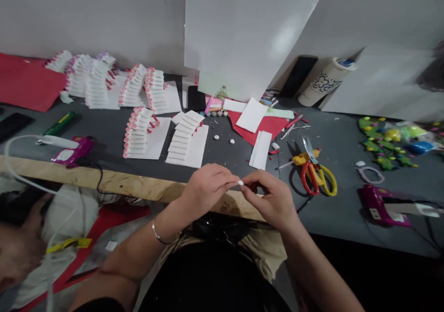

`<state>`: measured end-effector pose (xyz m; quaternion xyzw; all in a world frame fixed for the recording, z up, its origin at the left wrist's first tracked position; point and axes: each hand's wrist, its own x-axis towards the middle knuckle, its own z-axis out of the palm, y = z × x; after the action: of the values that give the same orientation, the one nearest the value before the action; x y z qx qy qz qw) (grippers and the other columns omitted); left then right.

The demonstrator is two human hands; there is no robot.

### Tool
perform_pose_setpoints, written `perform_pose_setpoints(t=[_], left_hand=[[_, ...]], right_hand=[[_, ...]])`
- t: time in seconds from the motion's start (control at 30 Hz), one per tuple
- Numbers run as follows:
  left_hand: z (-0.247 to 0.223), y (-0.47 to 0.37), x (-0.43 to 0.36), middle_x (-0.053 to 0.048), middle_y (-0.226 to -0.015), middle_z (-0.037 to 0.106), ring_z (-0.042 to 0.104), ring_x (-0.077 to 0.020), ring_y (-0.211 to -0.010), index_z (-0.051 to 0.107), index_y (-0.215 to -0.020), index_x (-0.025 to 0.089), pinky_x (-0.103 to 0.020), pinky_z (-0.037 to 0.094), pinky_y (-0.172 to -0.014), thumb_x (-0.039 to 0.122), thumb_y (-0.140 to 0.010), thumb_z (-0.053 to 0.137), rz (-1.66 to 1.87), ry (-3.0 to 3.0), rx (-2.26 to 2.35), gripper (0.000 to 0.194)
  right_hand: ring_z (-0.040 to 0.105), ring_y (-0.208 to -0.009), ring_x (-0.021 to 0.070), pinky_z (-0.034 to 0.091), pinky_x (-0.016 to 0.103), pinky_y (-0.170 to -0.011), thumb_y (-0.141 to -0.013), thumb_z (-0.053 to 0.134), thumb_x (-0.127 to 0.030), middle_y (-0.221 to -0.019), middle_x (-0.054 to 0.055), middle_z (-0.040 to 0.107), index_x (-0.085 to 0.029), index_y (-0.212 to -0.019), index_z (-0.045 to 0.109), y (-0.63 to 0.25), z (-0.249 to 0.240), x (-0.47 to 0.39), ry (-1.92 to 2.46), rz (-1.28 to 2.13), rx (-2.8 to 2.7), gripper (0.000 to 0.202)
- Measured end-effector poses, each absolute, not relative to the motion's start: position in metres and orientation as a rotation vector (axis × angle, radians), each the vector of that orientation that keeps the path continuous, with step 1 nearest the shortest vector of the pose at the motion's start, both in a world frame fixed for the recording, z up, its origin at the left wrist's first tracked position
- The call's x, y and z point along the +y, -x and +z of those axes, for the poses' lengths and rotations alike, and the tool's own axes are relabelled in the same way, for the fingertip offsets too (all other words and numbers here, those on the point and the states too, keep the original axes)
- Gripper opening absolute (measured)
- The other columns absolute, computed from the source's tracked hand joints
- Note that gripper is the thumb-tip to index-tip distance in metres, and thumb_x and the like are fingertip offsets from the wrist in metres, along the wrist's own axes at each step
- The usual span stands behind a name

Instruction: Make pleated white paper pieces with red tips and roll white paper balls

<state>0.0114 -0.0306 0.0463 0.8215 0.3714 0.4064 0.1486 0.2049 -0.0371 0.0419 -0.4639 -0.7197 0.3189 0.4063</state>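
At the centre of the frame, a white lump (pixel 240 183) is partly covered by the fingertips of the left hand (pixel 207 187) and right hand (pixel 272 195); its shape cannot be made out. Both arms are cut off by the bottom edge. At upper left, a red sheet (pixel 27 83) is cropped by the left edge. At lower left, a person (pixel 21 256) is blurred and cropped. At upper right, a dark shape (pixel 432 69) is too blurred to be identified.

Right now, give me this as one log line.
left hand: fingertips on small white lump | right hand: fingertips on same lump | on table: scissors, white strips, loose white lumps
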Motion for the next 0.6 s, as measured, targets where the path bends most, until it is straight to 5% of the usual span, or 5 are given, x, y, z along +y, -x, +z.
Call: perform_pose_setpoints(t=[0.37,0.6], left_hand=[[0.035,-0.031,-0.043,-0.003,-0.089,0.075,0.069,-0.0126,-0.08,0.077,-0.094,0.024,-0.025,0.058,-0.072,0.018,-0.088,0.068,1.467,-1.684,1.135,0.013],[0.039,-0.022,-0.039,-0.003,-0.088,0.075,0.069,-0.013,-0.08,0.076,-0.092,0.023,-0.027,0.058,-0.074,0.019,-0.088,0.067,1.391,-1.718,1.181,0.011]], right_hand=[[0.061,-0.074,0.0115,0.049,0.025,-0.068,-0.081,0.075,-0.023,-0.079,-0.002,0.067,-0.026,-0.082,0.068,-0.161,0.001,-0.051,0.858,1.1,-0.998,0.008],[0.062,-0.069,0.0126,0.052,0.026,-0.065,-0.077,0.077,-0.032,-0.075,-0.001,0.068,-0.023,-0.081,0.069,-0.167,0.012,-0.045,1.131,1.127,-1.133,0.012]])
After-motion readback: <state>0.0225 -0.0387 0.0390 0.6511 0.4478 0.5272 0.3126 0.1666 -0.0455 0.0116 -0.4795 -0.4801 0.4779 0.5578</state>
